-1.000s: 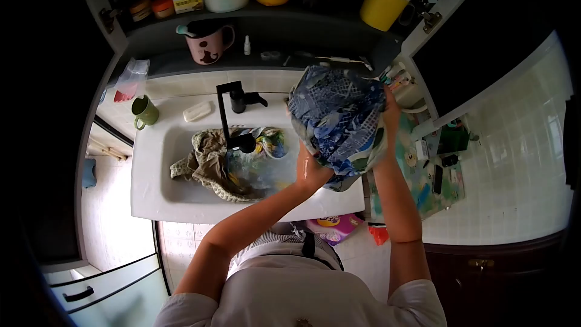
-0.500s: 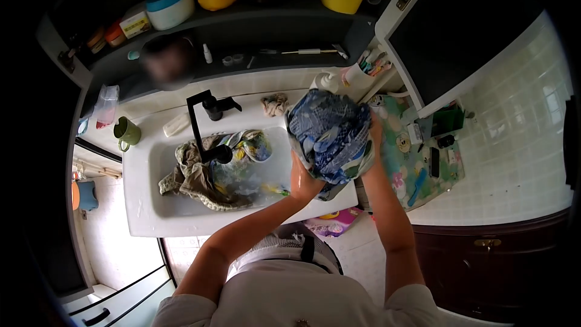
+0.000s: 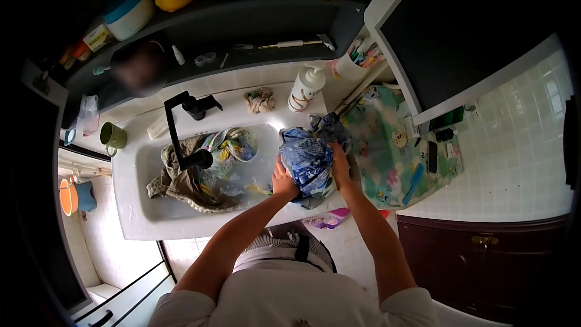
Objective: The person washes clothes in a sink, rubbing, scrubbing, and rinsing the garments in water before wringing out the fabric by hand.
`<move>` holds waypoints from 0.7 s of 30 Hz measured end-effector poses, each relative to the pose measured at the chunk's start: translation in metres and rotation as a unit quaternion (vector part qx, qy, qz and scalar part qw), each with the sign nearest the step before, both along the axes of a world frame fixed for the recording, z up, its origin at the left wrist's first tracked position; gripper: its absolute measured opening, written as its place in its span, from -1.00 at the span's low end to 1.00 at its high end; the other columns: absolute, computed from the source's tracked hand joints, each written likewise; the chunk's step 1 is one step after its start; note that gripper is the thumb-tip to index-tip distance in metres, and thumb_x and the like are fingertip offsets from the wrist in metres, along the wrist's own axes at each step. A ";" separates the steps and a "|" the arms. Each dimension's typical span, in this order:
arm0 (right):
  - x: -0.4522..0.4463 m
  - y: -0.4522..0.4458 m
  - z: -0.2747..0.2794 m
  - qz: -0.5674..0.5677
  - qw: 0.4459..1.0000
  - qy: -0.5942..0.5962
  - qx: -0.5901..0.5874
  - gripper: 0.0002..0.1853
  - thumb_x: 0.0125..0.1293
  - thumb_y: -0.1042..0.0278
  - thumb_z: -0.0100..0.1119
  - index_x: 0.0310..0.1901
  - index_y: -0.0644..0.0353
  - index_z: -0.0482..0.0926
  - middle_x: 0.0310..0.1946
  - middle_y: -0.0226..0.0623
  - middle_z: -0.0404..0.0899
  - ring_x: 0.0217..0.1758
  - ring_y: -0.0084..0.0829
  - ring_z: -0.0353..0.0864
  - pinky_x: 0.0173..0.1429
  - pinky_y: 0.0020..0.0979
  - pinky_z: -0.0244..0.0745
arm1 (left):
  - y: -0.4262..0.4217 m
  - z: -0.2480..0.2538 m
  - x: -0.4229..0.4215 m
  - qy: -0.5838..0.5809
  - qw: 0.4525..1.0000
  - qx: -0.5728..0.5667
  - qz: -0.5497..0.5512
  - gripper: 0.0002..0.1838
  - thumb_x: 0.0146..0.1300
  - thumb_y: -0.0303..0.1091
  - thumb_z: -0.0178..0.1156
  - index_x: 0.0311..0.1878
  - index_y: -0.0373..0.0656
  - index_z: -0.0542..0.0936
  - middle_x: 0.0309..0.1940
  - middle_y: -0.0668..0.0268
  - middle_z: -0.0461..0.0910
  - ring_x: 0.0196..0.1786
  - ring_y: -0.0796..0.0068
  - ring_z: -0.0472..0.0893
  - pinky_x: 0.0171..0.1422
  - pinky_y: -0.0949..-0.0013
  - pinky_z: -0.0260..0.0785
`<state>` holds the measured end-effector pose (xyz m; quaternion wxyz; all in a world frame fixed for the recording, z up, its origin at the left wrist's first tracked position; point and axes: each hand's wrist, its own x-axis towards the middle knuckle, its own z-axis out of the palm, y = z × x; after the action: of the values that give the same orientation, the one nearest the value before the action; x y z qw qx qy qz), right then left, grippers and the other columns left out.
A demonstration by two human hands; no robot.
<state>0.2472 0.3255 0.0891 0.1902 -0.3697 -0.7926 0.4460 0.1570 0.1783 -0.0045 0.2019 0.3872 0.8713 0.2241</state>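
A wet, bunched-up blue patterned garment (image 3: 307,160) rests on the right end of the white sink (image 3: 200,229). My left hand (image 3: 283,181) presses against its left side, and my right hand (image 3: 340,165) grips its right side; some fingertips are hidden in the folds. In the soapy water to the left lie a brown garment (image 3: 193,189) and a yellow-and-green patterned cloth (image 3: 232,148), partly under the black faucet (image 3: 175,130). Just behind the bundle stands a white pump bottle (image 3: 307,88).
A small crumpled cloth (image 3: 259,100) and a green mug (image 3: 113,137) sit on the sink's back rim. To the right, a flowered mat (image 3: 387,145) carries a phone (image 3: 431,157) and a blue comb (image 3: 414,183). An open cabinet door (image 3: 466,42) hangs above it.
Both hands have lowered the blue garment toward me onto the sink's right end. The pump bottle behind it now shows fully. The view has shifted slightly.
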 end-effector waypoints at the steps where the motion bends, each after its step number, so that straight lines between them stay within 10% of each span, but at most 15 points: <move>1: -0.002 -0.003 0.001 -0.019 0.999 0.015 -0.034 -0.67 0.37 0.37 -0.08 0.12 0.20 0.46 0.12 -0.03 0.41 0.24 -0.03 0.35 0.36 -0.20 0.15 | -0.001 -0.004 -0.003 -0.005 1.000 -0.011 -0.006 0.02 -0.07 -0.12 0.33 0.44 -0.17 0.02 0.46 -0.02 -0.18 0.43 -0.08 0.03 0.36 0.00 0.10; 11: 0.039 0.025 0.084 0.282 0.939 -0.097 0.173 -0.24 0.10 0.53 0.19 0.38 0.12 0.18 0.44 -0.09 0.08 0.50 -0.05 0.03 0.48 -0.17 0.00 | -0.055 0.027 -0.069 -0.155 0.973 0.115 -0.124 0.40 -0.36 0.06 0.58 0.51 0.01 -0.16 0.45 -0.12 -0.15 0.50 -0.17 -0.14 0.49 -0.11 -0.12; 21: -0.037 -0.110 0.108 0.252 0.932 0.106 0.237 -0.64 0.15 0.48 0.15 0.03 0.21 0.50 0.13 -0.13 0.45 0.33 -0.05 0.33 0.32 -0.13 0.29 | -0.087 0.068 -0.064 -0.104 0.954 0.254 -0.119 0.17 -0.11 -0.18 0.49 0.50 -0.09 -0.06 0.44 -0.04 0.00 0.49 -0.15 -0.03 0.51 -0.01 -0.09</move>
<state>0.2106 0.2157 0.1973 0.2366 -0.0523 -0.9178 0.3146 0.0929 0.0916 0.0636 0.2118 0.5007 0.7077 0.4512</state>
